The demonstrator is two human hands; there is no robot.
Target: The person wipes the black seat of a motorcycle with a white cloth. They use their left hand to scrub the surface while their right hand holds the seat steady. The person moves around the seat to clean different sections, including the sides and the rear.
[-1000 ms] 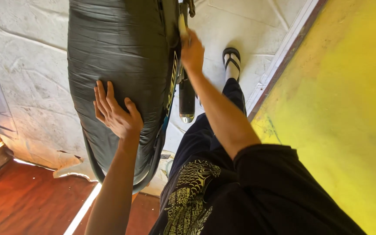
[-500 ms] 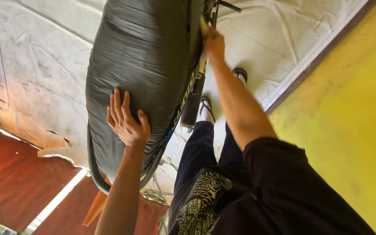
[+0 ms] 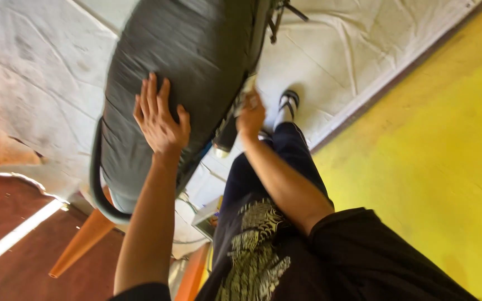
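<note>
The left hand (image 3: 159, 120) lies flat on the big dark grey wrapped bundle (image 3: 179, 72), palm down and fingers spread, pressing on its wrinkled, plastic-like covering about midway along its near side. The bundle is long and rounded, fills the upper middle of the head view and runs off the top edge; its lower end hangs over a dark curved bar (image 3: 99, 189) that loops under it. The right hand (image 3: 250, 114) is at the bundle's right edge, fingers curled in around something small and pale at the seam there; the blur is too strong to tell what it is, or whether the fingers truly pinch it or only rest against it. Just below that hand a dark cylindrical part (image 3: 227, 136) with a light tip sticks out from beneath the bundle. Both forearms are bare, and the person wears a black top with a pale printed pattern (image 3: 252, 251) and dark trousers (image 3: 277, 167). One foot in a striped sandal (image 3: 287, 103) stands on the white crumpled floor sheet (image 3: 34, 72) that lies under and around the bundle. To the right of the sheet's edge the floor is yellow (image 3: 436, 161); to the lower left it is reddish brown (image 3: 6, 273) with a pale stripe. An orange leg or post (image 3: 82, 242) slants down from under the bundle near the curved bar.
</note>
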